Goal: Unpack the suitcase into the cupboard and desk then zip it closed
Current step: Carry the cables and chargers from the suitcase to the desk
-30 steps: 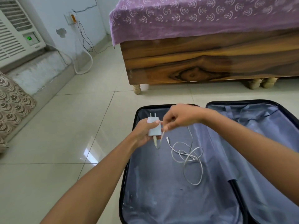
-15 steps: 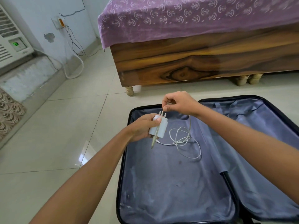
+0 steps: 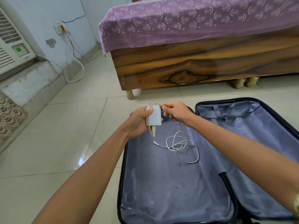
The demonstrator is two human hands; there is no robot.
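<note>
An open suitcase (image 3: 178, 191) lies flat on the tiled floor (image 3: 56, 143), both halves lined in grey-blue fabric. Above its far left corner, the left hand (image 3: 139, 122) grips a white charger plug (image 3: 154, 116), its 2 pins pointing up and away. The right hand (image 3: 176, 112) pinches the white cable (image 3: 182, 143) just beside the plug's top, where the cable loops over the pins. From there the cable drops into loose coils lying on the lining of the left half, near its far edge. A wooden bed (image 3: 194, 67) with a purple patterned cover (image 3: 186, 21) stands beyond the suitcase. An air conditioner (image 3: 9, 46) sits at the left wall.
</note>
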